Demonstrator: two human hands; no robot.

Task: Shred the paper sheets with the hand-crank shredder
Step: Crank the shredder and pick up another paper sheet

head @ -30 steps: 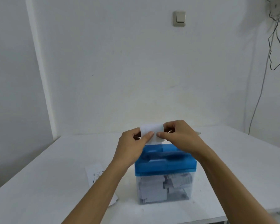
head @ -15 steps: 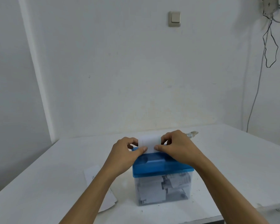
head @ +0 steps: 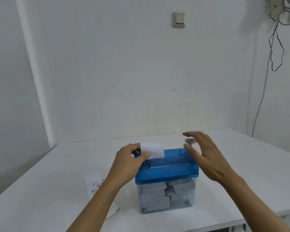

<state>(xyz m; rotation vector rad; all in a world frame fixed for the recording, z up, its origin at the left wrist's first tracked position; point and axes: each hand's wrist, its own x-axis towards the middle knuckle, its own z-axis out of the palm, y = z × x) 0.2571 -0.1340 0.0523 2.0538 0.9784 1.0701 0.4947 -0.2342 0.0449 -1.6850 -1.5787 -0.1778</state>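
On the white table (head: 40,190) stands the shredder (head: 167,168), a blue see-through lid over a clear bin (head: 194,195) that holds grey paper pieces (head: 152,196). Upright in the slot at the shredder's left end is a white paper sheet (head: 153,150), with its upper part above the lid. The left hand (head: 129,163) reaches in from the shredder's near left side, forearm stretched out and wrist straight. Its thumb lies across the sheet's near face and its fingers curl behind the left edge, so they pinch the sheet. The right hand (head: 207,158) hovers over the shredder's right end, palm turned left, fingers straight and spread with the thumb held apart. It is blurred. The grey crank knob (head: 189,141) sits at the shredder's far right corner, between that thumb and forefinger; whether they touch it cannot be told. Left of the shredder a printed sheet (head: 94,185) lies flat, partly under the left forearm. On the wall above the shredder is a light switch (head: 179,20).
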